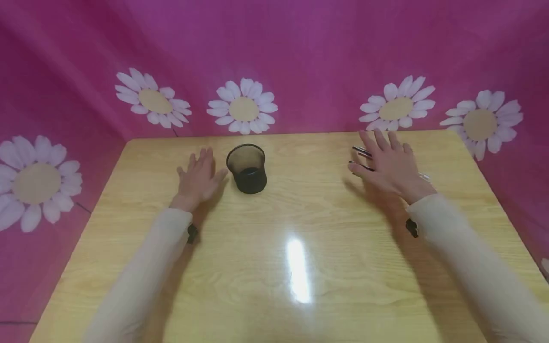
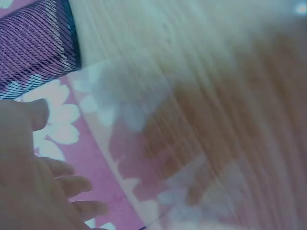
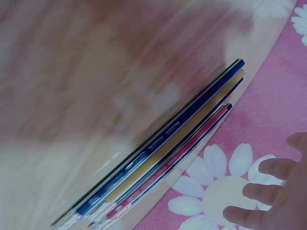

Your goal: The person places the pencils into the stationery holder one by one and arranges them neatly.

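Showing the left hand (image 1: 197, 181) released, in the far left part of the table (image 1: 257, 228), just to the left of the cup (image 1: 252, 182). Having its fingers quite straight, toward the far edge, and its thumb spread apart, toward the cup at right. Cannot tell about contact between thumb and cup.

Showing the right hand (image 1: 391, 164) released also, in the far right part, with spread fingers, over the pens (image 3: 175, 135) and grasping none of them. Appearing apart from the pens in the right wrist view. Covering in the head view their middle part, with dark ends visible to the left of the hand and a pale end to the right.

Seeing the pens laid side by side on the table, near to the far edge, in colours such as blue, yellow and red.

Seeing the cup upright, left of the middle and well apart from the pens. Made of black mesh, partly see-through, with the mouth upward.

Noting pale sleeves (image 1: 139, 271) from the near side, with dark pieces (image 1: 192, 233) at the wrists. Noting also the pink cloth (image 1: 309, 62) beyond the far edge, with white flowers (image 1: 243, 108), and a bright reflection (image 1: 299, 271) on the near half.
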`<state>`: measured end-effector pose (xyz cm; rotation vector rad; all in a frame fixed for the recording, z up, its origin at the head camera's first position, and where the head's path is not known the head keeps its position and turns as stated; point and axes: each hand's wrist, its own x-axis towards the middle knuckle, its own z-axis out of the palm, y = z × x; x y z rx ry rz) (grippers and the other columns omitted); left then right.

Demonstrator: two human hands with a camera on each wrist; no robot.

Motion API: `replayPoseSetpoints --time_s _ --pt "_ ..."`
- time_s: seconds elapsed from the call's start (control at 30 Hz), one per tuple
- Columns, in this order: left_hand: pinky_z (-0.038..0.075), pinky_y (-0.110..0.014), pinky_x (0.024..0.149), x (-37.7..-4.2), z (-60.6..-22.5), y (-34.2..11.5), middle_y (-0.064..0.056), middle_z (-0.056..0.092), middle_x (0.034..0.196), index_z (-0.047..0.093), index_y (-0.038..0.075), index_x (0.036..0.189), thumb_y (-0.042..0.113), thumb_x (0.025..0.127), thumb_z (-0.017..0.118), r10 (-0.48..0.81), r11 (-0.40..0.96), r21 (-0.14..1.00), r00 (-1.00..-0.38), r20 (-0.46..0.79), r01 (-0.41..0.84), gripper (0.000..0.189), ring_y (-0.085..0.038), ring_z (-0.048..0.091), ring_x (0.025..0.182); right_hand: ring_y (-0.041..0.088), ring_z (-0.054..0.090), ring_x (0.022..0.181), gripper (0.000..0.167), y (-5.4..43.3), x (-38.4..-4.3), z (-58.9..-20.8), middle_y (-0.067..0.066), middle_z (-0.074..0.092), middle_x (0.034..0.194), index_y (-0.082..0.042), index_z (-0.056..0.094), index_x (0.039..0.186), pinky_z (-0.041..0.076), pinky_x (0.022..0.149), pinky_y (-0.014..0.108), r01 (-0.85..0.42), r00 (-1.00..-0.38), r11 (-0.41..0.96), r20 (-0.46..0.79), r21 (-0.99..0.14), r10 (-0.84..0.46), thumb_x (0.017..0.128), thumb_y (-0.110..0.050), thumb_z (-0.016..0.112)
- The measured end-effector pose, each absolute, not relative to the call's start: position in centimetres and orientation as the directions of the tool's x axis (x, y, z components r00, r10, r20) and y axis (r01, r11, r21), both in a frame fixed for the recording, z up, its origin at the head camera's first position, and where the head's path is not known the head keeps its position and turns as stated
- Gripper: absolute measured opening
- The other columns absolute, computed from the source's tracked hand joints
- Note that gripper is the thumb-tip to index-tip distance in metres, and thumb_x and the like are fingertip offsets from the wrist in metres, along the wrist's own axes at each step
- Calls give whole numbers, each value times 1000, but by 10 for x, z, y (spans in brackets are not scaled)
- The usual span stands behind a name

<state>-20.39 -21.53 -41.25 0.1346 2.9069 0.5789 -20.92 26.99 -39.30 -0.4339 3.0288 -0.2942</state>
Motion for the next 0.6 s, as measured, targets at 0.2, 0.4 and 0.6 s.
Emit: replayPoseSetpoints --time_s 0.2,0.4,0.6 --pt "-4 -81 121 -180 -410 -217 -29 10 177 15 -3 172 48 111 54 142 904 423 -973 -181 53 88 -56 4 161 63 14 155 99 284 -189 -395 31 15 176 -17 9 177 20 114 84 -281 -953 937 -51 -209 -298 105 -72 49" --pt "-3 -82 121 -158 -411 -218 -29 12 177 17 -3 172 49 108 62 150 894 446 -970 -193 49 94 -58 5 160 65 18 153 97 293 -171 -398 33 21 173 -15 14 176 26 112 82 -300 -948 938 -52 -173 -313 105 -67 56" --pt "-1 -74 126 -148 -412 -215 -27 12 178 15 -2 172 53 104 69 153 861 507 -972 -178 42 103 -56 8 160 66 22 151 96 301 -158 -402 34 23 172 -13 16 175 31 110 82 -302 -947 940 -66 -158 -315 105 -63 59"
